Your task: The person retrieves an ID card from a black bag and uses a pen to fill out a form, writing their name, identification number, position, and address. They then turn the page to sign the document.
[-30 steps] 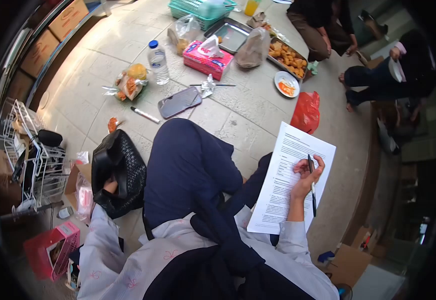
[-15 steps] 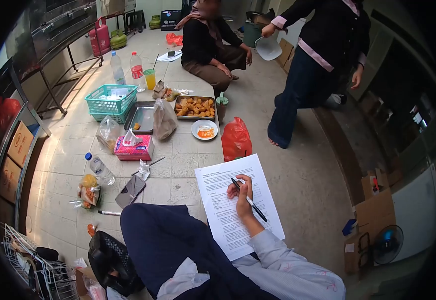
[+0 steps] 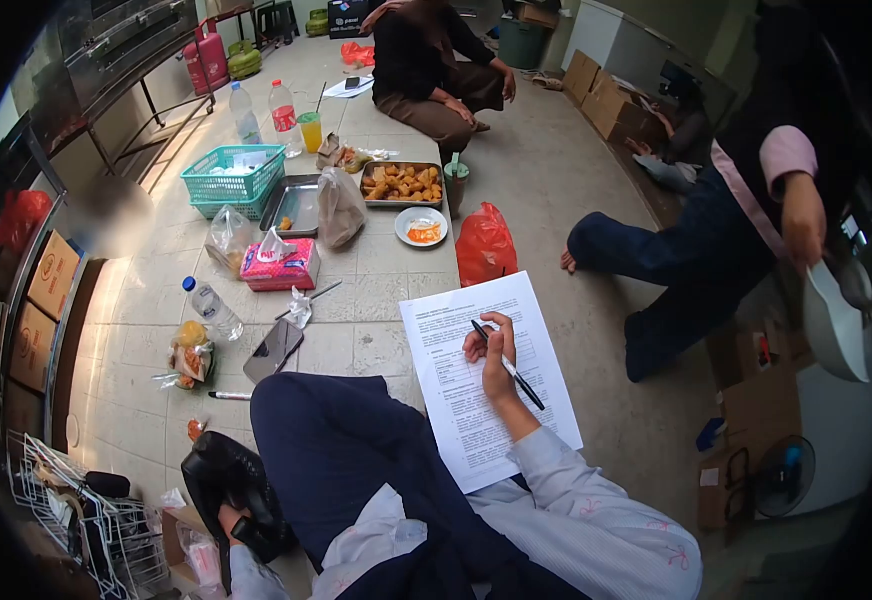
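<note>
My right hand [image 3: 496, 360] is closed around a black-and-white pen [image 3: 512, 368] and rests on printed sheets of paper [image 3: 446, 310]. The paper lies over my right leg, with lines of text and a small table on the top page. Down at the lower left, part of my left hand [image 3: 229, 520] shows against a black shoe [image 3: 218, 465]; its fingers are mostly hidden. On the tiles beside my knee lie a phone [image 3: 274, 350] and a marker [image 3: 230, 395].
A tissue pack [image 3: 281, 265], water bottle [image 3: 213, 308], fried-food tray [image 3: 403, 184], sauce plate [image 3: 422, 227] and green basket [image 3: 233, 180] stand ahead. One person [image 3: 436, 70] sits beyond. Another person [image 3: 656, 250] walks at right with a white container [image 3: 831, 325]. A red bag [image 3: 486, 245] lies nearby.
The walking person has come closer on the right with the white container. My view has shifted slightly, and part of my left hand and sleeve now shows by the shoe. My right hand keeps the pen.
</note>
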Available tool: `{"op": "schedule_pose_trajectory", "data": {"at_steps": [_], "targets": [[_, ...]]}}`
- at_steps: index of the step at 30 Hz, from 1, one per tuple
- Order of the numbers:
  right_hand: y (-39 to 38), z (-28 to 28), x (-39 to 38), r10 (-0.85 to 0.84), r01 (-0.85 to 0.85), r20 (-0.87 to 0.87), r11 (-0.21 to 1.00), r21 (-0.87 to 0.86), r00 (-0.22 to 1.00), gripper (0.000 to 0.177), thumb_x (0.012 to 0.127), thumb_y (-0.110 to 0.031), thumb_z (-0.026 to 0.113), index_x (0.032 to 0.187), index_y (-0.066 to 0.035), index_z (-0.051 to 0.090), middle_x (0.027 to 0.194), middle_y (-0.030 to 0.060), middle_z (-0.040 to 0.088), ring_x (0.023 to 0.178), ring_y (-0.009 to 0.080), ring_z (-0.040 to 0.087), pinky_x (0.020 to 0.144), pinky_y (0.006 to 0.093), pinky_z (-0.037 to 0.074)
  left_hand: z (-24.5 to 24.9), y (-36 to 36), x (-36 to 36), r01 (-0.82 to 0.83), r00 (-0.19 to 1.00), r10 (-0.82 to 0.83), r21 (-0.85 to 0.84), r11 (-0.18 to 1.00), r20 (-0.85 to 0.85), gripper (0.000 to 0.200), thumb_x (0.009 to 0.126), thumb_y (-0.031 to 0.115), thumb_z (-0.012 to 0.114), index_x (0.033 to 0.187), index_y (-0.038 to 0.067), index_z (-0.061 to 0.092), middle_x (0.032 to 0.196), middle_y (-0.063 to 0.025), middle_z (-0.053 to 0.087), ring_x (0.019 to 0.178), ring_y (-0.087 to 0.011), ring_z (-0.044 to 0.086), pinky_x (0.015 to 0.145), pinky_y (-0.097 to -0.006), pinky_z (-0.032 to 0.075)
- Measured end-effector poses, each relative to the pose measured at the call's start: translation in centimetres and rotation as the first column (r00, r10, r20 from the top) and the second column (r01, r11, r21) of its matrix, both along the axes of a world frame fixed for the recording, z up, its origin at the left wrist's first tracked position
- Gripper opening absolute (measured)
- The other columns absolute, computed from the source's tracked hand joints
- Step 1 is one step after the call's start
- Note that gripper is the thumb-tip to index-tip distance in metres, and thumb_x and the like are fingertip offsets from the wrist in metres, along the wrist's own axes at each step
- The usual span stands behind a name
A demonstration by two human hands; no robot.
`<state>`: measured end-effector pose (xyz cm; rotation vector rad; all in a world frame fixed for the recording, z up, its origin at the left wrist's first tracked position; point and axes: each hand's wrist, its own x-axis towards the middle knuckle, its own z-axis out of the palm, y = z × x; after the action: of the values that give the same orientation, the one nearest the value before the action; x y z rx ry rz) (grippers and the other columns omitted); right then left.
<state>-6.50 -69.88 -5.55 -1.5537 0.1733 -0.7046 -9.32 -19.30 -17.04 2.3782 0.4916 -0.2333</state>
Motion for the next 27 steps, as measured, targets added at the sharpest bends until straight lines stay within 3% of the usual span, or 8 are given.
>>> {"op": "schedule_pose_trajectory", "data": {"at_steps": [2,3,6,8,11,17,20,27], "targets": [[0.2,0.3,-0.1,0.009,-0.009,-0.022,1.0,0.01,1.0,0.054,0.085,-0.054,0.028,0.104,-0.004,0.038,0.066,0.0028,0.049,0.057,0.0069,0.043,0.054,0.0188,0.035,-3.8,3.2,-0.1,0.119,0.993,-0.118,-0.074,0.99,0.008,0.043,0.059,0.012,0.061,0.098,-0.005,0.054,0.091,-0.0216,0.059,0.089,-0.0306,0.057,0.075,-0.0319,0.043],[0.2,0.7,-0.2,0.018,-0.017,-0.037,1.0,0.023,0.999,0.054,0.085,-0.054,0.027,0.104,-0.004,0.037,0.066,0.0033,0.049,0.058,0.0074,0.044,0.055,0.0188,0.035,-7.7,6.5,0.3,0.129,0.97,-0.132,-0.029,0.991,-0.205,0.044,0.058,0.012,0.061,0.098,-0.006,0.054,0.09,-0.0183,0.059,0.084,-0.028,0.059,0.072,-0.0323,0.044],[0.1,0.4,-0.2,-0.015,0.015,-0.022,1.0,0.011,1.0,0.052,0.086,-0.052,0.025,0.105,-0.004,0.034,0.068,0.006,0.048,0.058,0.01,0.044,0.055,0.0204,0.036,-1.1,3.5,0.2,-0.001,0.876,-0.179,-0.372,0.928,-0.448,0.062,0.055,0.014,0.068,0.11,-0.004,0.046,0.099,-0.0134,0.054,0.091,-0.0197,0.052,0.078,-0.031,0.042],[0.1,0.6,-0.3,-0.024,0.025,-0.018,0.999,0.043,1.0,0.052,0.087,-0.053,0.023,0.106,-0.006,0.035,0.067,0.0057,0.048,0.056,0.0105,0.044,0.055,0.0214,0.038,1.7,2.1,0.4,-0.064,0.749,-0.078,-0.19,0.98,-0.658,0.058,0.058,0.017,0.067,0.108,-0.005,0.049,0.096,-0.0142,0.057,0.08,-0.0196,0.057,0.067,-0.0325,0.047],[0.4,0.9,-0.1,-0.085,0.087,-0.029,0.994,0.07,0.996,0.053,0.085,-0.055,0.024,0.105,-0.008,0.037,0.065,0.0034,0.048,0.055,0.0092,0.044,0.052,0.0189,0.036,0.3,2.0,-1.2,-0.291,0.895,0.121,-0.355,0.888,-0.43,0.046,0.059,0.021,0.071,0.096,-0.003,0.058,0.087,-0.0118,0.06,0.068,-0.0184,0.059,0.061,-0.03,0.048],[0.3,0.7,0.1,-0.1,0.106,-0.107,0.993,0.046,0.989,0.054,0.083,-0.058,0.026,0.106,-0.011,0.039,0.067,0.0032,0.051,0.056,0.0089,0.041,0.056,0.0191,0.034,-1.3,0.8,-2.2,-0.265,0.964,0.202,-0.518,0.814,-0.176,0.047,0.064,0.021,0.064,0.105,0.0,0.054,0.105,-0.0147,0.056,0.094,-0.0228,0.054,0.082,-0.0299,0.041],[0.1,0.5,0.3,-0.09,0.093,-0.112,0.996,0.015,0.99,0.054,0.083,-0.058,0.026,0.107,-0.01,0.039,0.067,0.0033,0.05,0.056,0.0088,0.041,0.056,0.0193,0.034,1.2,-0.5,-1.5,-0.118,0.983,0.128,0.085,0.989,-0.128,0.049,0.064,0.021,0.06,0.107,-0.002,0.052,0.11,-0.0236,0.049,0.103,-0.0333,0.048,0.088,-0.0325,0.037],[0.1,0.5,0.5,-0.095,0.092,-0.129,0.995,-0.026,0.987,0.056,0.083,-0.058,0.026,0.107,-0.01,0.039,0.066,0.0032,0.05,0.056,0.0086,0.041,0.056,0.0193,0.033,4.4,-2.3,0.1,0.045,0.991,0.016,0.452,0.891,-0.129,0.048,0.061,0.018,0.064,0.102,0.001,0.046,0.08,-0.0252,0.054,0.079,-0.0344,0.055,0.073,-0.039,0.045]]}}
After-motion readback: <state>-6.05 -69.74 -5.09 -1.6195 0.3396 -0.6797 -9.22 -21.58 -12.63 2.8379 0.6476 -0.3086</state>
